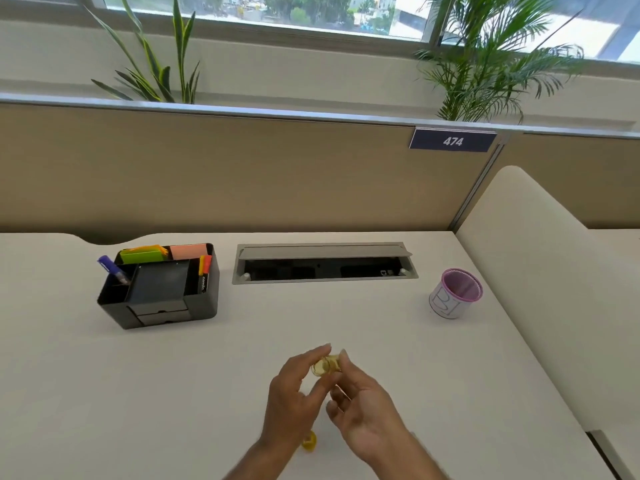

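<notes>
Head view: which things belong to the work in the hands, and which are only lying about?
Job in hand: left hand and right hand, both pinching a small yellow piece; second yellow piece on the table by the left wrist.
Lying about: black organiser with markers and sticky notes; pink cup; cable hatch; sign 474.

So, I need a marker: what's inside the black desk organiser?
The black organiser holds a blue pen on its left, orange and yellow markers on its right, green notes and pink notes at the back. Its closed drawer hides any contents.
</notes>
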Demonstrator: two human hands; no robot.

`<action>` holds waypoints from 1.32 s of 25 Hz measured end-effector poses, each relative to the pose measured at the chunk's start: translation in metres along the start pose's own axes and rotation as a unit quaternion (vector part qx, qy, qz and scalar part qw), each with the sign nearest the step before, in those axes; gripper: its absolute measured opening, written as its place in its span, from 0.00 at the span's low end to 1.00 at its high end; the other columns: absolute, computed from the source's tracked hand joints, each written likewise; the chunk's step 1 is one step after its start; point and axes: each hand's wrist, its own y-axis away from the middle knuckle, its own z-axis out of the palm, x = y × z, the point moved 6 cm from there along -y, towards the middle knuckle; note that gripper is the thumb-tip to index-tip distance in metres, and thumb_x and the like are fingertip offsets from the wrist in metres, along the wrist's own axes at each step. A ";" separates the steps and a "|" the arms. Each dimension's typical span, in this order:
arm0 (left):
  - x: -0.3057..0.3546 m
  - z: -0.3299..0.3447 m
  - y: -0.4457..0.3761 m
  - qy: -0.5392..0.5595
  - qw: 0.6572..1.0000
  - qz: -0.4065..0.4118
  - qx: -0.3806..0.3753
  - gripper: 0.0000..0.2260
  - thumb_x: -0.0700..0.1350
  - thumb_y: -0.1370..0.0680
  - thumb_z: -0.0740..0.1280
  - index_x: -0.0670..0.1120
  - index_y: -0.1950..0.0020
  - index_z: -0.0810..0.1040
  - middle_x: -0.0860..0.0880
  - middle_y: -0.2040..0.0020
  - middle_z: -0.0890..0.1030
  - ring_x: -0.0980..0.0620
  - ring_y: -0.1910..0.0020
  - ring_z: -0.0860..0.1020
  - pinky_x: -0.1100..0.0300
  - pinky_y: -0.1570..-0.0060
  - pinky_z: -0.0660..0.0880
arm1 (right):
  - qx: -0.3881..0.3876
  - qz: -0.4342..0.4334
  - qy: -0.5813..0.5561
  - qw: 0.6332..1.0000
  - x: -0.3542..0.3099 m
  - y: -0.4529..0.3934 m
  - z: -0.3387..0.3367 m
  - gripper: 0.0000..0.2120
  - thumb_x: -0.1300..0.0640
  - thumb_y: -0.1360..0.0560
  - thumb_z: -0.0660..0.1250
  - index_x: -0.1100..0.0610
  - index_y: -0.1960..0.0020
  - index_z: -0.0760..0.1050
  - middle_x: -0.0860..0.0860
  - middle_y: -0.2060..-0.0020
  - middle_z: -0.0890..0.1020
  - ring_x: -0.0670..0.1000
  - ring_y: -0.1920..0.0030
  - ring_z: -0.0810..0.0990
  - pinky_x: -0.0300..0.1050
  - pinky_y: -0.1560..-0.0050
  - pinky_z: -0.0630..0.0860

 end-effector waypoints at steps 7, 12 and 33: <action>-0.026 -0.050 0.037 -0.089 0.995 -0.030 0.018 0.13 0.47 0.27 0.76 0.60 0.47 0.81 0.68 0.46 0.81 0.61 0.48 0.81 0.56 0.52 0.80 | 0.090 -0.246 0.417 0.870 0.021 -0.004 -0.027 0.02 0.51 0.26 0.74 0.47 0.54 0.83 0.44 0.54 0.86 0.49 0.55 0.83 0.43 0.54 0.81; -0.042 -0.074 0.061 -0.144 0.989 -0.044 0.010 0.12 0.49 0.27 0.75 0.59 0.45 0.80 0.63 0.53 0.84 0.60 0.54 0.81 0.54 0.55 0.81 | 0.015 -0.268 0.722 0.638 0.060 -0.015 -0.037 0.26 0.40 0.30 0.70 0.44 0.34 0.71 0.38 0.46 0.70 0.43 0.42 0.72 0.36 0.43 0.71; -0.022 -0.078 0.068 -0.059 0.998 0.023 -0.004 0.16 0.42 0.27 0.74 0.57 0.42 0.81 0.60 0.48 0.84 0.55 0.51 0.82 0.59 0.53 0.81 | -0.008 -0.476 0.502 0.722 0.009 0.069 0.040 0.12 0.62 0.33 0.80 0.51 0.53 0.84 0.44 0.62 0.87 0.46 0.61 0.85 0.38 0.60 0.82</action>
